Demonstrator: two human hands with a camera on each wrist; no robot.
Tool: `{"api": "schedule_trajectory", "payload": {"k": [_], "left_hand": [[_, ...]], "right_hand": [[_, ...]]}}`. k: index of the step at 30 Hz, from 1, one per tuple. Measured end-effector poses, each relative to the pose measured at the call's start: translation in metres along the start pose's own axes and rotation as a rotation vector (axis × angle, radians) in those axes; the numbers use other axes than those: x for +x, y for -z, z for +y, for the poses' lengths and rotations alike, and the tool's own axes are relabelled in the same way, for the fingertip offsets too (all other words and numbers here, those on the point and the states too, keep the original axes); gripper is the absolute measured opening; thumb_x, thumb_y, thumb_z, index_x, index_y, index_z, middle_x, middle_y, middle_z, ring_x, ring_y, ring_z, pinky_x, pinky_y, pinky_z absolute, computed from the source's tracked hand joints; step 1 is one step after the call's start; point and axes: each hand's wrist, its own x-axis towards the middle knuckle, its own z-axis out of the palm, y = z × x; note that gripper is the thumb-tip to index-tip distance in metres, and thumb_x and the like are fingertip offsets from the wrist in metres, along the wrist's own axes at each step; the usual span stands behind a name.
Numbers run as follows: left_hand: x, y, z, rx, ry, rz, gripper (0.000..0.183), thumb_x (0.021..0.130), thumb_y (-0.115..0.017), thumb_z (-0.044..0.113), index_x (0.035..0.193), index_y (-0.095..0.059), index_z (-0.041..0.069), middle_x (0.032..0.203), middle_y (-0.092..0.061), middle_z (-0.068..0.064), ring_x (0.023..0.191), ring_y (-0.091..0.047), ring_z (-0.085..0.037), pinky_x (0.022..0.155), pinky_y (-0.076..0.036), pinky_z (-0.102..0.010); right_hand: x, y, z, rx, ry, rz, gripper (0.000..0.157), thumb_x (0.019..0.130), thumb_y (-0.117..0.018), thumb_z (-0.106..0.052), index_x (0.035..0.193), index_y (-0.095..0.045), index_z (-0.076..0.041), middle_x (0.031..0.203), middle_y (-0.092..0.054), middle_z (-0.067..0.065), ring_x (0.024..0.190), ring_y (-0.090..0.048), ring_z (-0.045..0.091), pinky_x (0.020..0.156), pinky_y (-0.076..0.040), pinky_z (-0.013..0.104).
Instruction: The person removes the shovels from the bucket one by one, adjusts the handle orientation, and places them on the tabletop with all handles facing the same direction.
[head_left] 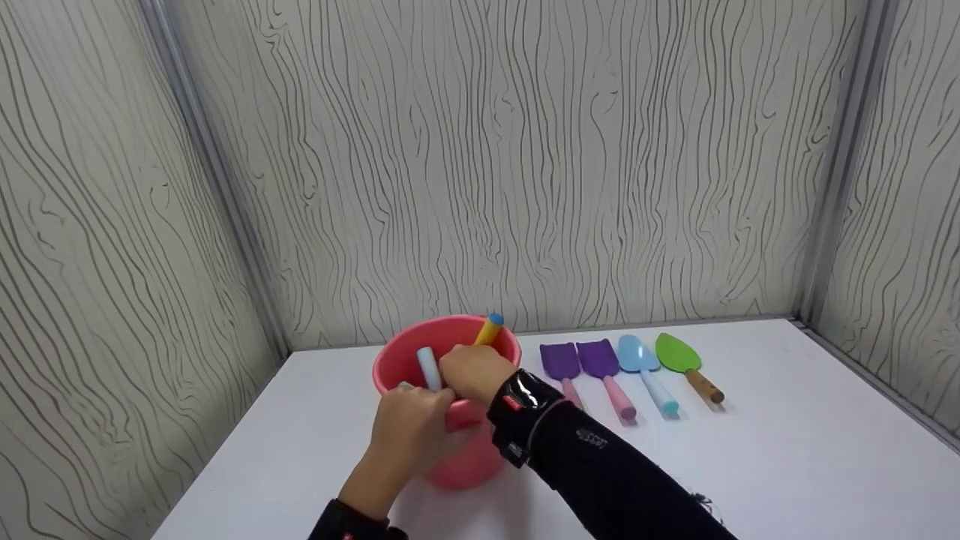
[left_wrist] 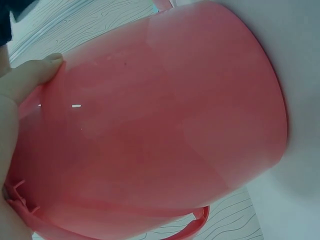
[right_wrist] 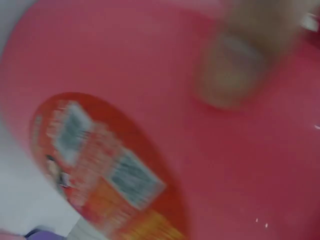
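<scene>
Red bucket (head_left: 469, 461): left hand (head_left: 412, 424) clamped on near side | right hand (head_left: 478, 371) over mouth, grip hidden, can't say | yellow handle (head_left: 488, 331) just beyond right hand, slanting up far-right

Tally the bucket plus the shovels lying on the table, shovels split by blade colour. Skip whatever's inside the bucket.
Pink bucket: 1
Purple shovels: 2
Light-blue shovel: 1
Green shovel: 1
Total: 5
</scene>
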Motion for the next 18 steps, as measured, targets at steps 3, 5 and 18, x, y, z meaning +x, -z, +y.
{"api": "schedule_trajectory", "payload": {"k": [3, 5, 18], "left_hand": [[0.001, -0.001, 0.0, -0.009, 0.002, 0.004, 0.049, 0.075, -0.095, 0.043, 0.067, -0.054, 0.019, 0.051, -0.046, 0.006, 0.045, -0.048, -0.011, 0.048, -0.043, -0.021], [0.0, -0.001, 0.0, -0.017, 0.001, 0.01, 0.049, 0.075, -0.095, 0.043, 0.066, -0.053, 0.019, 0.052, -0.046, 0.006, 0.044, -0.048, -0.011, 0.048, -0.042, -0.021], [-0.001, -0.001, 0.0, -0.019, -0.003, 0.007, 0.051, 0.077, -0.093, 0.04, 0.063, -0.049, 0.019, 0.05, -0.042, 0.006, 0.043, -0.043, -0.01, 0.047, -0.035, -0.021]], "right_hand": [[0.005, -0.006, 0.0, -0.064, 0.008, -0.004, 0.026, 0.102, -0.069, -0.014, 0.076, -0.067, -0.012, 0.076, -0.066, 0.001, 0.076, -0.073, 0.016, 0.074, -0.064, 0.034], [0.008, -0.007, 0.0, -0.065, 0.0, -0.043, 0.025, 0.101, -0.07, -0.017, 0.077, -0.069, -0.013, 0.074, -0.064, -0.001, 0.074, -0.07, 0.015, 0.076, -0.064, 0.034], [0.003, -0.001, -0.008, -0.49, 0.028, 0.061, 0.022, 0.099, -0.067, -0.016, 0.078, -0.073, -0.014, 0.078, -0.072, 0.0, 0.074, -0.072, 0.018, 0.07, -0.064, 0.038]]}}
